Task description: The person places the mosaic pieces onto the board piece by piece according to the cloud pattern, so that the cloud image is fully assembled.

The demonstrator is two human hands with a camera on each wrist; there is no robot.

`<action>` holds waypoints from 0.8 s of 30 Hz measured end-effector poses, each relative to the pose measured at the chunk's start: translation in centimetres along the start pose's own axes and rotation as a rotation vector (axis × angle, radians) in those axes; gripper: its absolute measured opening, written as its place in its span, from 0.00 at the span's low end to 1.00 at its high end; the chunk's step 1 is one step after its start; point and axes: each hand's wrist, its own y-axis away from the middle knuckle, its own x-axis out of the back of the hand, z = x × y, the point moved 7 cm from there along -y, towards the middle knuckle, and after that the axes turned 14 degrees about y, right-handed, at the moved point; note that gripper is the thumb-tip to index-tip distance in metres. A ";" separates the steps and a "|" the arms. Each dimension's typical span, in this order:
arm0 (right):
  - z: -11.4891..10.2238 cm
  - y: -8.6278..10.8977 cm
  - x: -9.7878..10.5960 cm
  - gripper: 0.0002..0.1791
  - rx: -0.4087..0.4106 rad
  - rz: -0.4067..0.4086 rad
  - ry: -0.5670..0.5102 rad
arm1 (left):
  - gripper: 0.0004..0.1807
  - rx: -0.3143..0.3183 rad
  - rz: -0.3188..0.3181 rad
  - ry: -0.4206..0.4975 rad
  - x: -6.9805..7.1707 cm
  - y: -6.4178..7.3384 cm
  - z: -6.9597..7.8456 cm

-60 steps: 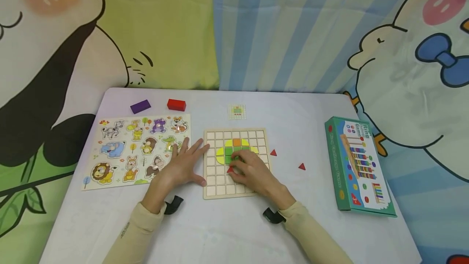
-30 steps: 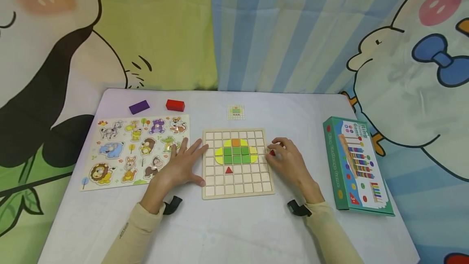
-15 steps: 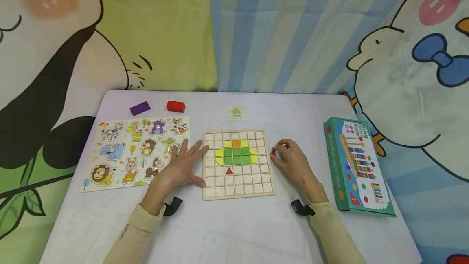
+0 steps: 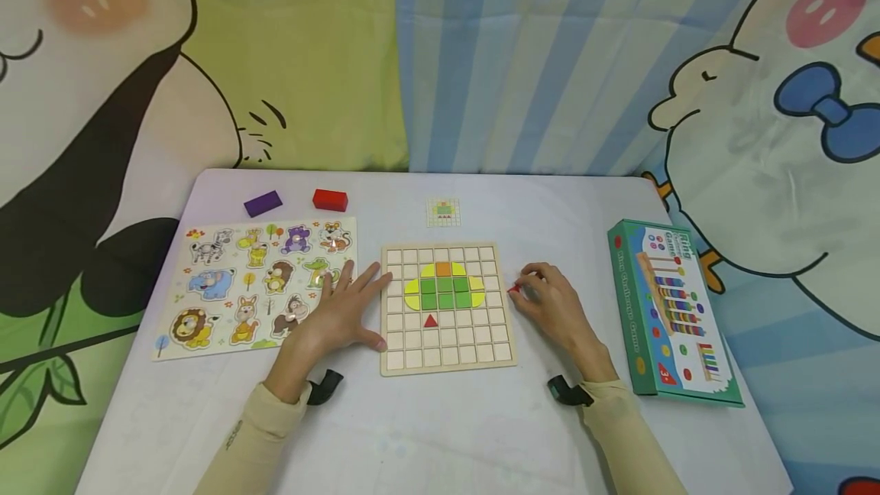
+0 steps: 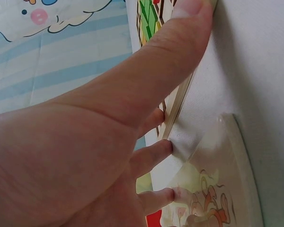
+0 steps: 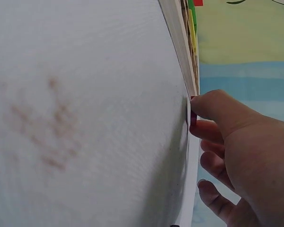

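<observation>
My right hand pinches a small red triangle tile between thumb and fingertips, just off the board's right edge. In the right wrist view the red tile shows between thumb and finger, close to the white tabletop. My left hand lies with spread fingers, its thumb and a fingertip touching the left side of the wooden grid board. Its other fingers reach over the animal puzzle. On the grid, green square tiles, an orange square and yellow rounded tiles form a shape, with one red triangle below.
A small pattern card lies behind the board. Purple and red blocks lie at the back left. A green game box stands on the right side of the table, beyond my right hand.
My right hand has let go of the red triangle on the grid, moved right off the board and pinched another red triangle from the table. The left hand has stayed in place.
</observation>
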 end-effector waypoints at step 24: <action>-6.4 -2.2 -0.1 0.12 0.192 0.024 -0.124 | 0.65 -0.001 0.002 0.003 0.1 0.0 0.2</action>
